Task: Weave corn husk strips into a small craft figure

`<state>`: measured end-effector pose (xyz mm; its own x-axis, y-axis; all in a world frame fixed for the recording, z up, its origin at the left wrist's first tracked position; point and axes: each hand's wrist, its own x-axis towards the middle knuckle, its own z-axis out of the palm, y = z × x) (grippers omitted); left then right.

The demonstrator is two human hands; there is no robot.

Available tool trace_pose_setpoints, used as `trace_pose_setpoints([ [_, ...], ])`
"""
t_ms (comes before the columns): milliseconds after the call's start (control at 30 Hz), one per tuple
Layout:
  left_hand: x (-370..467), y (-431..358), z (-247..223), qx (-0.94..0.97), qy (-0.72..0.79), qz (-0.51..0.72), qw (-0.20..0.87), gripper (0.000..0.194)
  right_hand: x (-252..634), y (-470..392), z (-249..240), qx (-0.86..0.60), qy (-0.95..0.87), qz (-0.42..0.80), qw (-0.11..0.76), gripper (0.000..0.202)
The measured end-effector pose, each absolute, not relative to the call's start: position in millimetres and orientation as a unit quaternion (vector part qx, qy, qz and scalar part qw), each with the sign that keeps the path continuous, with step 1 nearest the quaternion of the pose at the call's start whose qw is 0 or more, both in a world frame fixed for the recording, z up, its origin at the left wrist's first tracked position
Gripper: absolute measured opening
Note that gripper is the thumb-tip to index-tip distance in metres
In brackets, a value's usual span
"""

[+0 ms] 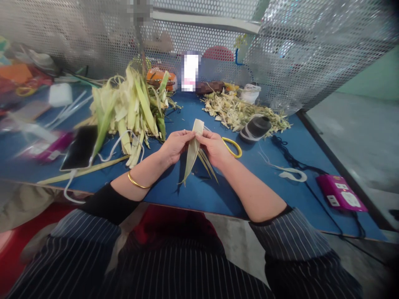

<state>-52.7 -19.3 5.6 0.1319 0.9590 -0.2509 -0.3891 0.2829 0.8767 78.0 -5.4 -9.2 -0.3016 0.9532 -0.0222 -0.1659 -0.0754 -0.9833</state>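
Observation:
A pale corn husk (192, 154) hangs between my two hands above the blue table, its broad end up and its pointed tip down. My left hand (178, 146) pinches it near the top from the left. From the right, my right hand (212, 146) grips the same husk with thumb and fingers. Thin greenish strips (206, 162) dangle below the right hand; whether they belong to the same husk I cannot tell. Beside the right hand lie scissors with a yellow handle (233, 148), their blades mostly hidden. A large bundle of corn husks (127, 104) is heaped to the left.
Husk scraps (230, 109) are piled at the back right, beside a dark spool of thread (255, 128). A phone (80, 147) with a white cable lies left. At right are a purple power strip (341, 192) and black cords. A perforated metal screen (205, 29) closes the back.

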Motion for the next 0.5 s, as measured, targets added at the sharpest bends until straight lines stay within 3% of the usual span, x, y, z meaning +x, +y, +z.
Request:
trace_pose_setpoints([
  [500,-57.5,-16.5,3.3,0.293,0.385,0.505,0.714,0.01,79.0,-2.3,-5.8,-0.342,-0.441,0.698,0.449,0.026],
])
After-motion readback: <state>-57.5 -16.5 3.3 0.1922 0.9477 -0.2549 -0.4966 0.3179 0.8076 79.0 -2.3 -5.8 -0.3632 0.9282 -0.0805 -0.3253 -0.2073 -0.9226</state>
